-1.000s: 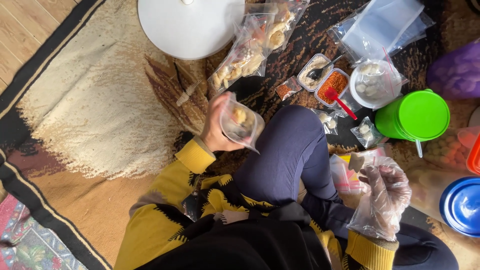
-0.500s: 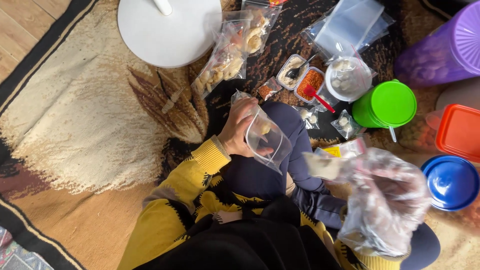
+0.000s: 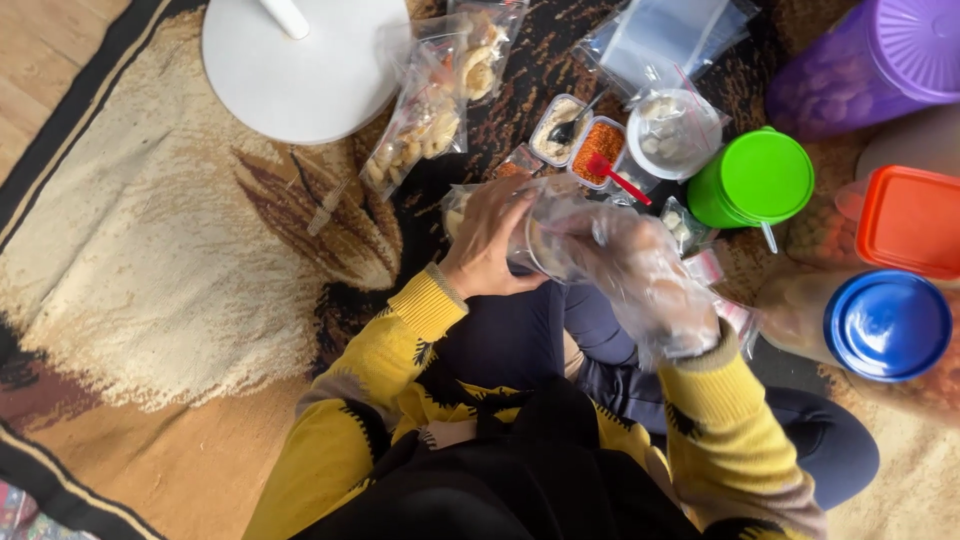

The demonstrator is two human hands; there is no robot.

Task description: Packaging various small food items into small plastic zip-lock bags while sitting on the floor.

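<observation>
My left hand (image 3: 488,240) holds a small clear plastic bag (image 3: 530,232) with pale snack pieces in it, mouth turned to the right, above my dark-trousered knee. My right hand (image 3: 640,270), covered by a loose clear plastic glove, reaches into the bag's mouth with its fingers bunched together. Whether a piece is between those fingers cannot be seen through the glove and bag. Both sleeves are yellow with black marks.
On the patterned rug lie filled snack bags (image 3: 425,115), a white round lamp base (image 3: 300,70), two small trays with powder and a red spoon (image 3: 615,175), a white bowl (image 3: 672,132), a stack of clear bags (image 3: 660,40), and green (image 3: 760,178), purple (image 3: 860,65), orange (image 3: 910,220) and blue (image 3: 885,325) lidded tubs.
My right hand has swung left from beside my knee, carrying a pale piece, to the mouth of the bag. My left hand turned the bag toward it.
</observation>
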